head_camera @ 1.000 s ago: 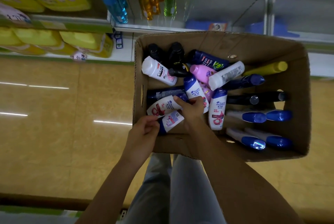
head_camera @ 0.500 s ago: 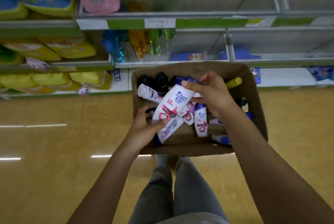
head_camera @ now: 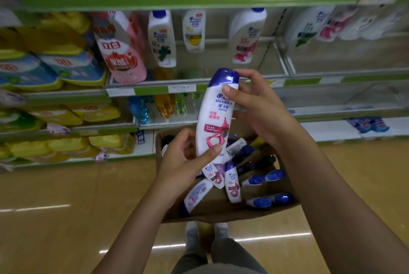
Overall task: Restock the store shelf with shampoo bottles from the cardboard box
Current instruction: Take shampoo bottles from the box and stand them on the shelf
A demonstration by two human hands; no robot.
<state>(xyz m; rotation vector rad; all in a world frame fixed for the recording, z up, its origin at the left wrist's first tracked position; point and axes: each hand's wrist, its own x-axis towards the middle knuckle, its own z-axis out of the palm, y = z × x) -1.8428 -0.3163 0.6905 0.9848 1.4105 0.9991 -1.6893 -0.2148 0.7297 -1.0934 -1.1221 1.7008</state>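
Hands around one white shampoo bottle [head_camera: 215, 116] with blue cap, upright above cardboard box [head_camera: 221, 214]: left hand [head_camera: 188, 160] gripping bottom, right hand [head_camera: 254, 101] gripping top. More bottles [head_camera: 232, 185] lying inside box. Store shelf [head_camera: 199, 87] just behind.

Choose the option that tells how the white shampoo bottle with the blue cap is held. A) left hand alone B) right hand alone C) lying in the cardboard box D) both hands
D: the left hand grips the base of the white shampoo bottle with the blue cap, and the right hand holds its top.
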